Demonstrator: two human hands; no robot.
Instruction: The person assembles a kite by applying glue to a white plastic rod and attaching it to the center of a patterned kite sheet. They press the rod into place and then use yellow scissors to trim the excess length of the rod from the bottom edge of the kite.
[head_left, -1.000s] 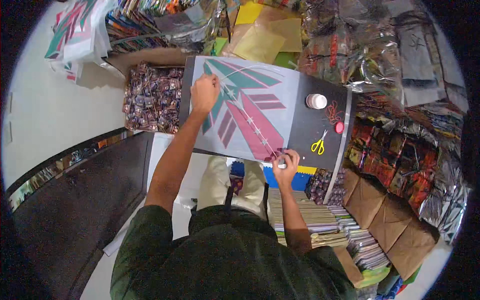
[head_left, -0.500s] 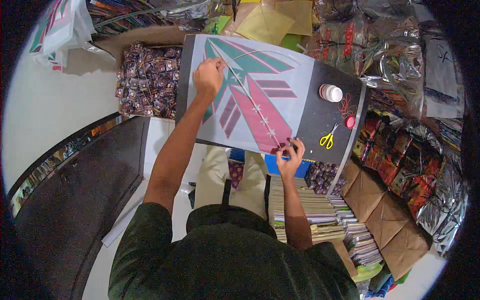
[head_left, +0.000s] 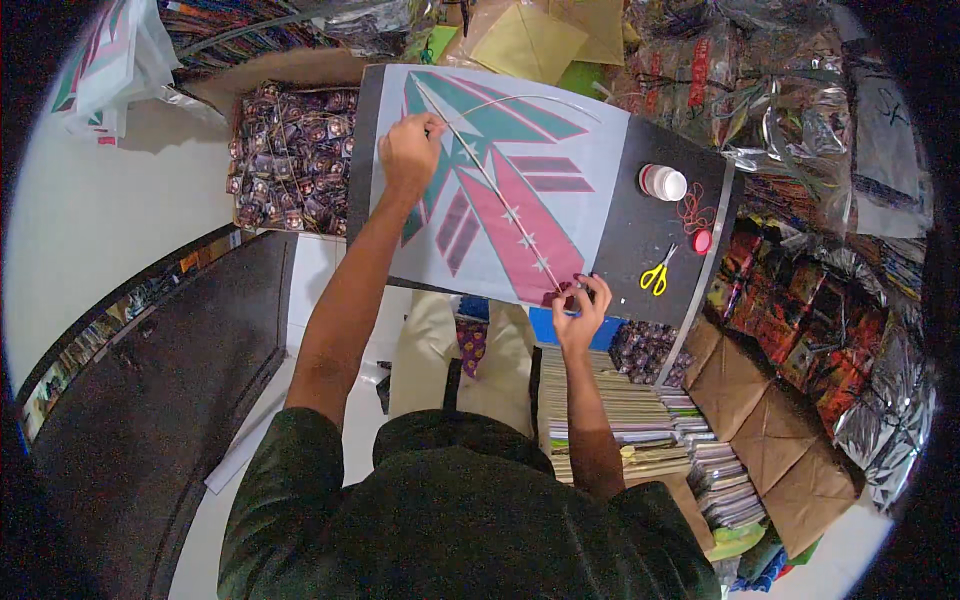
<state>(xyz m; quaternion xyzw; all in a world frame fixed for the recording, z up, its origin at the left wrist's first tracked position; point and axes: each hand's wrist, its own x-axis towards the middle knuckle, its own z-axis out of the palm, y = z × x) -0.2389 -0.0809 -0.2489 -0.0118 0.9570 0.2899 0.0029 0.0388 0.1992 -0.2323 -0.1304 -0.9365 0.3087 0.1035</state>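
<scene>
At twelve o'clock, on the dark worktop (head_left: 640, 225), lies a patterned sheet (head_left: 545, 205), where the left hand (head_left: 410, 155) at its ten and right hand (head_left: 580, 315) at its five pinch a thin stick (head_left: 495, 188), apparently aligning it, with steady pressure likely needed next.

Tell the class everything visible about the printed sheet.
The printed sheet is pale, thin, perhaps plastic, with green and reddish angular shapes, stripes and stars. It lies flat on a dark board, slanting in view. A straight stick crosses it diagonally; a thin curved strip spans its far part. The left hand and right hand appear to pinch the straight stick; sheet contact is unclear.
</scene>
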